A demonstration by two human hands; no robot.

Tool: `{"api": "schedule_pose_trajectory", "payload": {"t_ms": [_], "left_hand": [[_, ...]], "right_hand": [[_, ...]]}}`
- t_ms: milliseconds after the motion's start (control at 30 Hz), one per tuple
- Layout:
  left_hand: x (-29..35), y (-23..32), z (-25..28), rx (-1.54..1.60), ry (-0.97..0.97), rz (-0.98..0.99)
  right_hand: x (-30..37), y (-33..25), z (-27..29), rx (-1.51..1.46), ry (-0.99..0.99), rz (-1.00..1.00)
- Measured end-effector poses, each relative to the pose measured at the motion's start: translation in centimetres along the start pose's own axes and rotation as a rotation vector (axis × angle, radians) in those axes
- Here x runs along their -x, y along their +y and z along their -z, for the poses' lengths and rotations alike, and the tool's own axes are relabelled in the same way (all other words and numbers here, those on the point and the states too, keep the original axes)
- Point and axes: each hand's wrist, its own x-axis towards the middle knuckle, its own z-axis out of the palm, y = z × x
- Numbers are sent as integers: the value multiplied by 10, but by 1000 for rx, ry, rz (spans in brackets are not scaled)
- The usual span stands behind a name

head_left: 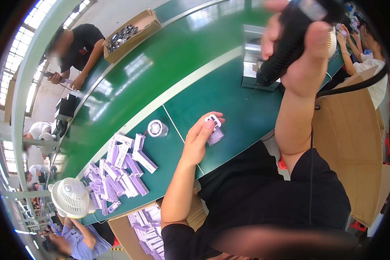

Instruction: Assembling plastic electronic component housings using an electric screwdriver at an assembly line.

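My right hand (308,71) is wrapped round a black electric screwdriver (290,41), raised at the upper right. Its tip points down at a metal box (252,67) that looks like a screw feeder; whether the two touch I cannot tell. Over the green table, my left hand (196,142) grips a small lilac plastic housing (215,138) with a pale frame-shaped end, the thumb lying on it. To the left of that hand lies a heap of lilac plastic housings (117,169). A round white-rimmed container (157,128) stands beside the heap.
A green conveyor belt (169,60) runs beyond the table's pale edge strip. A white fan (71,197) stands at the left. Below the table edge is a carton of lilac parts (147,232). A cable (355,86) trails from the screwdriver side. Co-workers sit across and beside.
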Motion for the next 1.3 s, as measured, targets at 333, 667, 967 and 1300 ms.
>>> {"api": "schedule_pose_trajectory", "payload": {"t_ms": [333, 667, 967, 1300], "left_hand": [[1, -2, 1, 9, 33, 18], [-1, -8, 5, 83, -28, 2], [2, -15, 12, 106, -56, -92], [9, -25, 10, 145, -14, -105]], "right_hand": [[-53, 23, -112, 1172, 495, -504], [-8, 33, -93, 661, 447, -713], [31, 44, -97, 696, 564, -727], [44, 44, -96, 597, 539, -778]]}}
